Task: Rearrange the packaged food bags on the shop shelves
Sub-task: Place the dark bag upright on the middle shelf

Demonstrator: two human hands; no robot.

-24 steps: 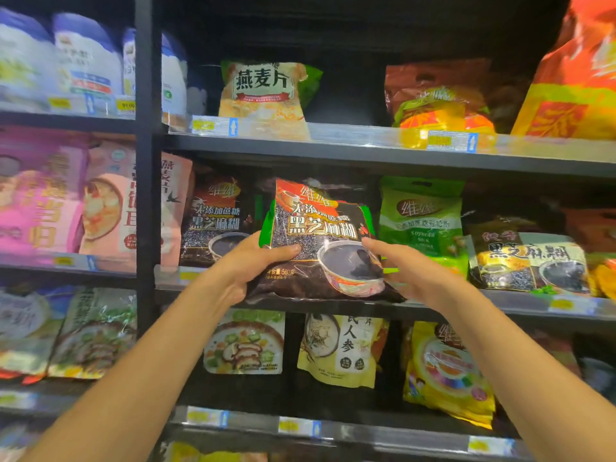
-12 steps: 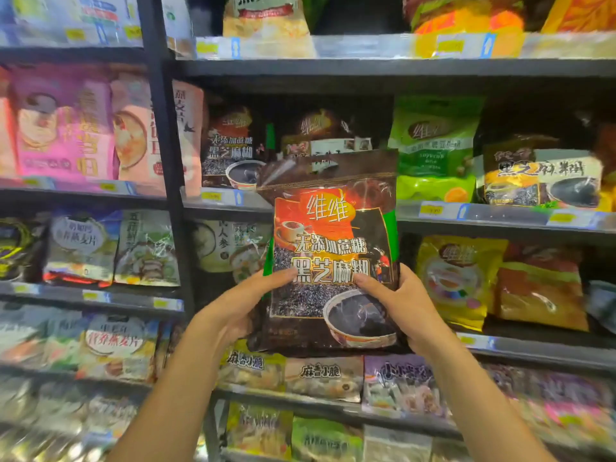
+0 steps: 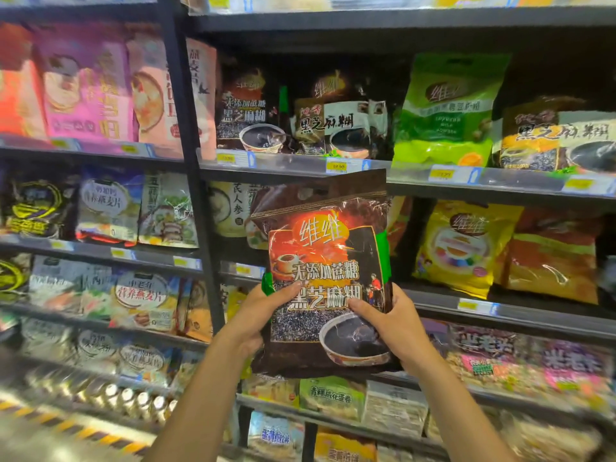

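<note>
I hold a dark brown and orange bag of black sesame paste [image 3: 325, 261] upright in front of the shelves, clear of them. My left hand [image 3: 263, 311] grips its lower left edge, thumb on the front. On the other side my right hand [image 3: 390, 323] grips the lower right edge, thumb across the printed bowl. A matching bag [image 3: 248, 110] stands on the shelf above, with another sesame bag [image 3: 343, 126] beside it.
A black upright post [image 3: 186, 155] splits the shelving. A green bag [image 3: 446, 111] and a yellow bag [image 3: 463, 248] stand to the right. Pink bags [image 3: 83, 85] fill the upper left. Shelf edges [image 3: 416, 176] carry yellow price tags. More bags crowd the lower shelves.
Both hands have pulled the sesame bag off the shelf and brought it down and towards me. The view has dropped, so the shelves appear higher.
</note>
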